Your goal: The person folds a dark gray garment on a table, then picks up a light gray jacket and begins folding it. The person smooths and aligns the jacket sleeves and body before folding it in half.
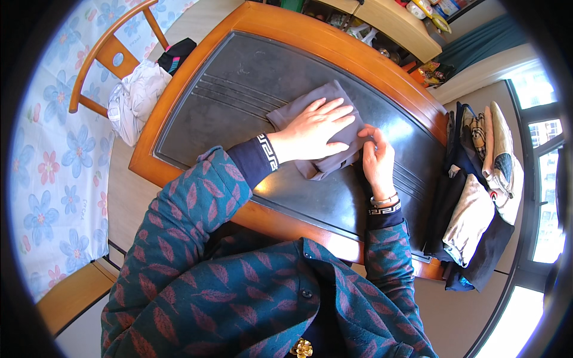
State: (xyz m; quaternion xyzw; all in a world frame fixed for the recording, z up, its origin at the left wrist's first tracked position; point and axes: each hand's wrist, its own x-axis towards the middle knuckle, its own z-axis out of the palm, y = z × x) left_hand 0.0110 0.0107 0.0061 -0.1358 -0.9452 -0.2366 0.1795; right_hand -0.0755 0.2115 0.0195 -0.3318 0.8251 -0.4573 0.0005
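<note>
A dark grey piece of clothing (319, 97), folded into a compact bundle, lies near the middle of the table; what kind of garment it is cannot be made out. Spread flat across its top is my left hand (314, 129), fingers stretched and thumb apart. At the bundle's right edge, my right hand (378, 156) has its fingers curled, with thumb and forefinger closed on the cloth there. The lower part of the bundle sticks out toward me below my left hand, and its middle is covered by that hand.
The wooden table (298, 19) has a dark inset top. Stacked folded clothes (470, 218) stand along its right end. Left of it, a wooden chair (109, 55) holds a white crumpled garment (138, 98) and a dark one. Shelves (399, 27) with packages stand beyond the far edge.
</note>
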